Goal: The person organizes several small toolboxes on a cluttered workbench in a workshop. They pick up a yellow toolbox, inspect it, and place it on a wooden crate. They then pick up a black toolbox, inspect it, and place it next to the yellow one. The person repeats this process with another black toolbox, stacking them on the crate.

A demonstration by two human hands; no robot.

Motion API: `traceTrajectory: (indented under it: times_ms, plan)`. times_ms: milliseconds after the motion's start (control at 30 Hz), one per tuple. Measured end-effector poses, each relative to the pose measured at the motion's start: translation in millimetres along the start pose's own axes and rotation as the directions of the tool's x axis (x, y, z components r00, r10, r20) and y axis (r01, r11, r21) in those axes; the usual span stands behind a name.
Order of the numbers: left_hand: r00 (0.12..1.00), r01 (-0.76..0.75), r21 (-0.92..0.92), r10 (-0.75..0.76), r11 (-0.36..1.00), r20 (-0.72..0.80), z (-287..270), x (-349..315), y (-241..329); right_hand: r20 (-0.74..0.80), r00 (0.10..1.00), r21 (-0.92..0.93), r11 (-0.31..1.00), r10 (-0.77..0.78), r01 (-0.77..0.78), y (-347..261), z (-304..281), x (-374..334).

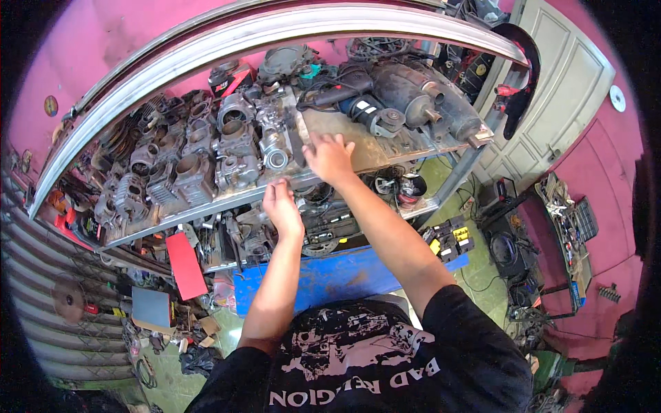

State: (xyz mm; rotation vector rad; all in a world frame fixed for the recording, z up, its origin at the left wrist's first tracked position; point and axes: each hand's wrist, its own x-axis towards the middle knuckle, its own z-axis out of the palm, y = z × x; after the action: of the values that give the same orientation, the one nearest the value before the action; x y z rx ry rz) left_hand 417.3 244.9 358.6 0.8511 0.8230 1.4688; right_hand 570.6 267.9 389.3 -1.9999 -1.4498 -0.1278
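1. Round-mouthed part: it lies on the shelf, left of the grinder and nearer the person, at the end of a row of greasy metal parts.
2. Right hand: over the bare board, nearer the person than the grinder and a little left of it. The grip is released, fingers spread, nothing seen in it; whether the fingertips touch the board, I cannot tell.
3. Left hand: at the shelf's front edge, left of the grinder and well nearer the person. The fingers are curled; I cannot tell whether the grip has hold of anything.
4. Risk near the hands: the round-mouthed part sits close to the front edge, so a sideways knock from either wrist might tip it off.
5. Cylinders: well left of the grinder, packed close; dragging one could shove its neighbours, and rough castings might scrape knuckles.
6. Muffler: just right of the grinder. Its rounded body could roll if bumped, pushing the grinder along the board.
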Motion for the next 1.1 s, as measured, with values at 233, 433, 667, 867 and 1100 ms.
traceTrajectory:
  times_ms: [233, 433, 667, 867, 1100]
  plan:
    - [0.527, -0.822, 0.521, 0.654, 0.231, 0.542, 122.6, 114.9, 35.7, 0.57, 0.753, 0.72, 0.242, 0.328, -0.651, 65.5, -6.7, 96.0]
    - [0.518, -0.836, 0.546, -0.239, 0.061, 0.821, 204.1, 228.4, 28.0, 0.574, 0.756, 0.8, -0.021, 0.315, -0.599, 85.9, 23.6, 128.7]
    - [0.499, -0.793, 0.61, -0.554, 0.019, 0.666, 228.5, 298.9, 4.2, 0.544, 0.787, 0.838, -0.144, 0.292, -0.526, 75.1, 32.4, 134.6]
    - [0.481, -0.749, 0.655, -0.596, 0.101, 0.643, 243.3, 263.4, 2.9, 0.357, 0.844, 0.906, 0.07, 0.401, -0.417, 82.6, 45.9, 138.5]
    - [0.569, -0.815, 0.566, -0.352, -0.122, 0.743, 236.8, 220.9, 3.1, 0.408, 0.866, 0.913, -0.151, 0.29, -0.38, 71.1, 41.7, 135.6]
